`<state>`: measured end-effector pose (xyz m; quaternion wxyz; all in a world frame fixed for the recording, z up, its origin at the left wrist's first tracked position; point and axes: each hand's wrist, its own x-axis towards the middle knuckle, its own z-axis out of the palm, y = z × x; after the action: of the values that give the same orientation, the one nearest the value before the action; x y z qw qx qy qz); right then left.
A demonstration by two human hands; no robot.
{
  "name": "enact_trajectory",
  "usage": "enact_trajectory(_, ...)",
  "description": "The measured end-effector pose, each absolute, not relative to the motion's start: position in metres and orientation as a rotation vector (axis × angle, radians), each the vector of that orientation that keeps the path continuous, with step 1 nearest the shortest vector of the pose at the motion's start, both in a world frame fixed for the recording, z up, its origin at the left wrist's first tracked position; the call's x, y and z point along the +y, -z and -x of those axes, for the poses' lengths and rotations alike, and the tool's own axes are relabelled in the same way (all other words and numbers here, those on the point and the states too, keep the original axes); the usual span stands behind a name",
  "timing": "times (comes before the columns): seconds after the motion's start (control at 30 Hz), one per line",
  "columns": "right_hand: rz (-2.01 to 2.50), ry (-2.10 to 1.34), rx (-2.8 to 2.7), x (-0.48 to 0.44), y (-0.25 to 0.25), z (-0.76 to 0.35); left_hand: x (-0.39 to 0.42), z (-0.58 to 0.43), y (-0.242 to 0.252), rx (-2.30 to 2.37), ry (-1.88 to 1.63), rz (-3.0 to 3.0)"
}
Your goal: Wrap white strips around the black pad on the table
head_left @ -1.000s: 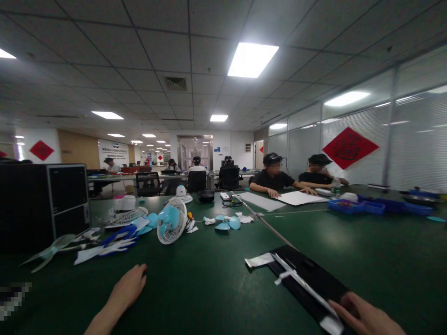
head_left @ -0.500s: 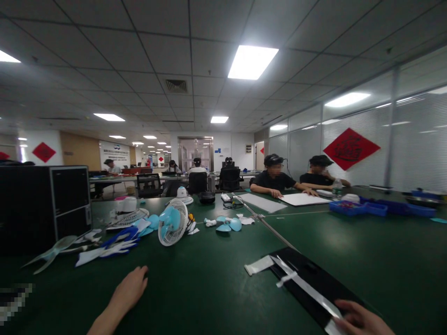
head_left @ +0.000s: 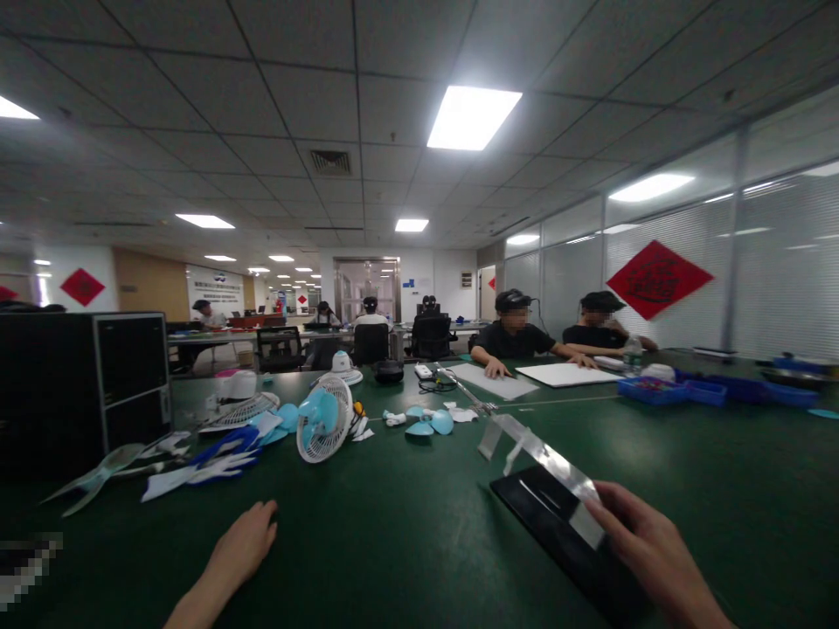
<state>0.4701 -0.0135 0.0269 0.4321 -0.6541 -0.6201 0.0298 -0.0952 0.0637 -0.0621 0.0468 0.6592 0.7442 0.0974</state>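
Green table [head_left: 393,542], two hands: right hand [head_left: 648,550] pinches one clear plastic film strip [head_left: 544,454] above one flat black panel [head_left: 544,515], while left hand [head_left: 246,546] lies slack, gripping nothing.

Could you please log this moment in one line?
right hand: holds clear strip raised over black panel | left hand: flat on table

Small fan [head_left: 323,425], blue gloves [head_left: 223,445], PC tower [head_left: 85,384] on L
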Motion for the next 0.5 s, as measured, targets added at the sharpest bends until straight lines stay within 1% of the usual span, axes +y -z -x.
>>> enact_trajectory(0.07, 1.545, -0.036, -1.549, 0.010, -0.038, -0.462, 0.065, 0.095, 0.064, 2.287, -0.262, -2.033)
enact_trajectory(0.13, 1.533, 0.098, -1.564, 0.039, -0.043, -0.453, 0.066, 0.096, 0.065, 2.286, -0.234, -2.049)
enact_trajectory(0.23, 1.578, 0.305, -1.727, 0.083, -0.039, -0.436, 0.066, 0.096, 0.065, 2.270, -0.232, -2.036)
enact_trajectory(0.3, 1.695, 0.370, -1.874, 0.106, -0.030, -0.424, 0.066, 0.097, 0.064, 2.262, -0.246, -2.026)
enact_trajectory(0.4, 1.844, 0.346, -2.025, 0.129, -0.013, -0.407, 0.064, 0.096, 0.061, 2.252, -0.252, -2.021)
enact_trajectory(0.5, 1.854, 0.282, -2.087, 0.138, 0.002, -0.395, 0.062, 0.095, 0.060, 2.251, -0.246, -2.003)
